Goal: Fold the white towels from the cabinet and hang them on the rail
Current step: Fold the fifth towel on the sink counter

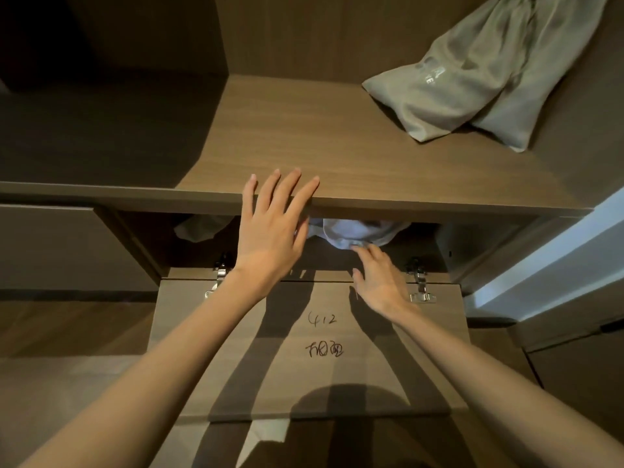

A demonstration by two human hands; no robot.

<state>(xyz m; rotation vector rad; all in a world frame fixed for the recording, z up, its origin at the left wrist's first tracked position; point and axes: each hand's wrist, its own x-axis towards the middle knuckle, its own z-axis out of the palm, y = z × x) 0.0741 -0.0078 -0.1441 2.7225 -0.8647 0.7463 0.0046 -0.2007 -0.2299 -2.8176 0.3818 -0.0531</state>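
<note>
the white towel point(351, 233) is lying bunched inside the open cabinet compartment point(472, 251), just under the front lip of the wooden shelf point(304, 136), with its lower edge sagging toward the opening. the right hand point(380, 282) is reaching in from below, its bent fingertips point(361, 247) touching that lower edge while the thumb is pointing away to the left; whether the fingers are actually gripping the cloth cannot be told. the left hand point(270, 231) is lying open, fingers straight and slightly spread, its tips resting on the front edge of the shelf and its palm covering the left part of the opening, just beside the towel. further left in the same compartment a second pale cloth point(196, 229) is showing in the shadow, partly hidden behind the left hand.

below the hands the drop-down door point(189, 332) is hanging open toward the person, held by two metal hinges point(217, 282) at its upper corners, and its inner face is carrying handwritten marks, "412" over some characters. both forearms are casting long shadows across it. on the shelf above, at the back right and well apart from the hands, a grey-green fabric bag point(489, 72) is leaning against the cabinet wall.
</note>
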